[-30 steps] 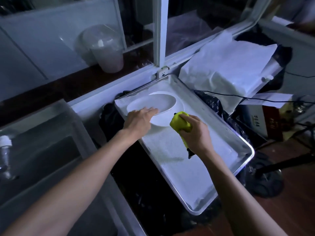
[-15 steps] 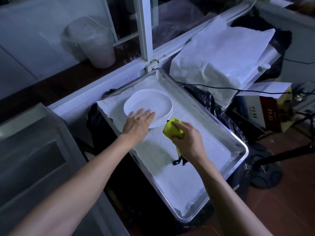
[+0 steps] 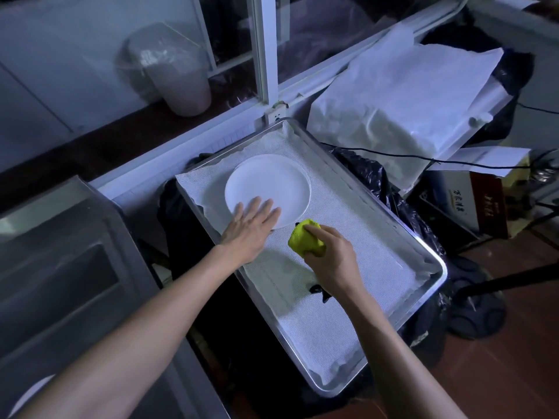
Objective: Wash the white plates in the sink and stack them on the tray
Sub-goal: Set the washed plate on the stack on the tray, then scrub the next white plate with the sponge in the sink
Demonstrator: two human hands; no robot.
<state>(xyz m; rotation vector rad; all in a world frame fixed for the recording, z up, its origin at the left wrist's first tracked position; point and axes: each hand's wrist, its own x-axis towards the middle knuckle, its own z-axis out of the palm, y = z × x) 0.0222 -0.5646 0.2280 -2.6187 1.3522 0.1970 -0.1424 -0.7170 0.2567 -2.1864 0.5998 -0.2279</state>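
Observation:
A stack of white plates point(image 3: 269, 182) lies flat at the far end of the metal tray point(image 3: 429, 261), which is lined with a white mesh mat. My left hand point(image 3: 251, 226) rests with straight fingers on the near rim of the top plate. My right hand point(image 3: 331, 258) grips a yellow-green sponge point(image 3: 304, 238) just above the mat, right of the left hand and near the plates' front edge. The steel sink point(image 3: 60, 267) is at the left, and a white plate's edge point(image 3: 27, 397) shows at its bottom left corner.
A bag-covered bucket point(image 3: 181, 77) stands on the window ledge behind. A white sheet point(image 3: 402, 95) covers a bulky thing right of the tray, with a black cable point(image 3: 393, 157) across it. Black plastic bags lie under the tray. A printed box point(image 3: 472, 204) sits at the right.
The top plate went from tilted to flat on the stack. My left hand's fingers have straightened and slid onto its near rim. The right hand with the sponge shifted slightly nearer.

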